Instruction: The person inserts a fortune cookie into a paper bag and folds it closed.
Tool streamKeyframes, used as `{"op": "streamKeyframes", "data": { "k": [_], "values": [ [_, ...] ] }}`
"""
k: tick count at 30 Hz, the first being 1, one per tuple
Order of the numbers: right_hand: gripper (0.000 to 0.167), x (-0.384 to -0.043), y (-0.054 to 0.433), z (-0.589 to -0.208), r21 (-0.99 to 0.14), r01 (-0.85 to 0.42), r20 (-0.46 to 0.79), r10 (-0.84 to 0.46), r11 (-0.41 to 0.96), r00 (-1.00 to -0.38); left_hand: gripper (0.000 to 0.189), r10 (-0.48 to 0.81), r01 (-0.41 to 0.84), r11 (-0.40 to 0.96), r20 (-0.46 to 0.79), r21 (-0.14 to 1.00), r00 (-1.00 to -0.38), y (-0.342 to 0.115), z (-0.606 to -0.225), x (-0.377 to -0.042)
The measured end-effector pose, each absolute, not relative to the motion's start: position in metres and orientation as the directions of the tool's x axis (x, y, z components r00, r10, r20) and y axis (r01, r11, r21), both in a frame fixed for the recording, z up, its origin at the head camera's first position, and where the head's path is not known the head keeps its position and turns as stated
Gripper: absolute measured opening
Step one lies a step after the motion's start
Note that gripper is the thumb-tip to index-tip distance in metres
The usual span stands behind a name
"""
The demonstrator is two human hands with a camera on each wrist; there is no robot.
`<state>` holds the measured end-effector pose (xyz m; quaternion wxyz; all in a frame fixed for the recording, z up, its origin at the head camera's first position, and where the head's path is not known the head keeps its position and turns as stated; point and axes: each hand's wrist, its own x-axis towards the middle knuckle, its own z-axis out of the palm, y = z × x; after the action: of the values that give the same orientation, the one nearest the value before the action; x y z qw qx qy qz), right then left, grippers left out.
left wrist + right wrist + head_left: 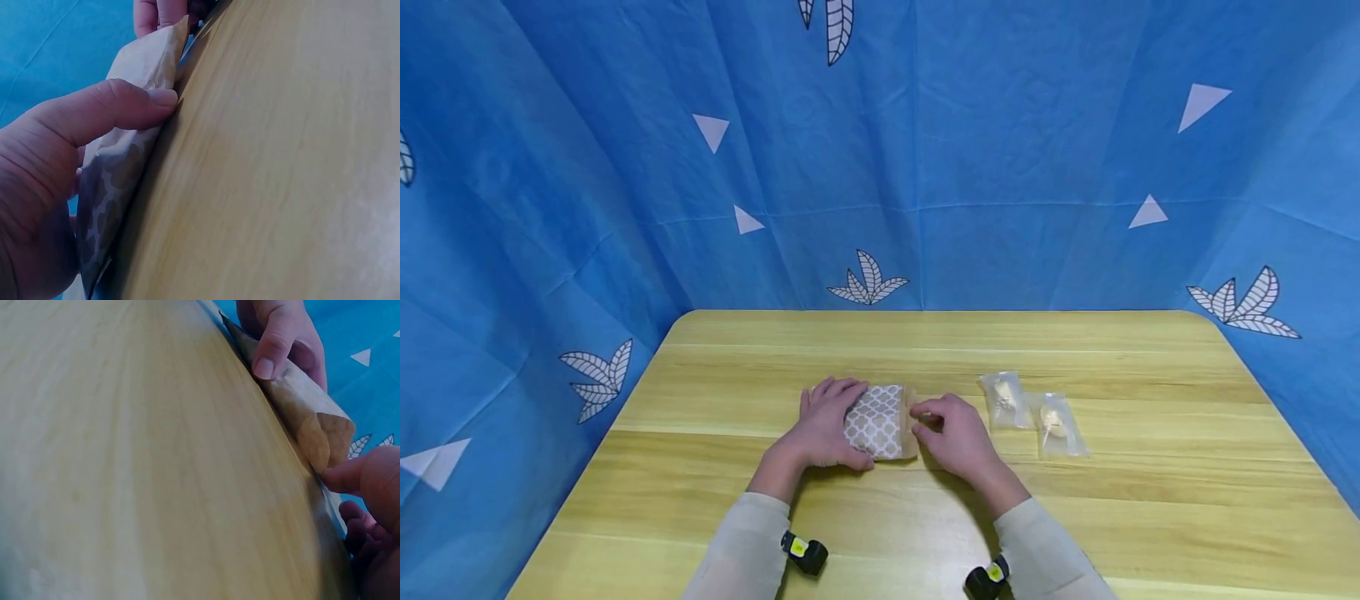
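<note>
A brown paper bag (874, 423) with a white lattice pattern lies flat on the table. My left hand (829, 423) grips its left part, thumb along the near edge and fingers toward the far edge. In the left wrist view that thumb (134, 103) presses on the bag's side. At the bag's right end, my right hand (953, 435) pinches the plain brown edge with thumb and forefinger. The right wrist view shows the right thumb (347, 476) at the corner of a creased flap (332, 439). The bag's inside is hidden.
To the right of my right hand lie two small clear plastic packets (1006, 402) with pale contents that I cannot identify. The wooden table (1157, 500) has rounded back corners. A blue patterned curtain (970, 150) hangs behind it and at the sides.
</note>
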<state>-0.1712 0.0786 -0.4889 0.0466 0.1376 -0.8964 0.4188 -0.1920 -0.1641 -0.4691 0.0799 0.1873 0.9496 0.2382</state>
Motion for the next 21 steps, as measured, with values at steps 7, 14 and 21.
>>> {"op": "streamKeyframes", "data": {
  "k": [7, 14, 21],
  "values": [
    [0.019, -0.173, 0.079, -0.491, -0.736, -0.289, 0.208, -0.202, 0.613, -0.957, 0.112, 0.385, 0.322, 0.798, -0.02, 0.509, -0.923, -0.166, -0.474, -0.193],
    [0.02, -0.175, 0.077, -0.488, -0.792, -0.248, 0.179, -0.176, 0.558, -0.968, 0.112, 0.382, 0.322, 0.802, -0.017, 0.503, -0.924, -0.166, -0.476, -0.194],
    [0.013, -0.171, 0.072, -0.479, -0.876, -0.189, 0.145, -0.132, 0.443, -0.981, 0.111, 0.388, 0.331, 0.797, -0.008, 0.505, -0.922, -0.166, -0.474, -0.193]
  ]
}}
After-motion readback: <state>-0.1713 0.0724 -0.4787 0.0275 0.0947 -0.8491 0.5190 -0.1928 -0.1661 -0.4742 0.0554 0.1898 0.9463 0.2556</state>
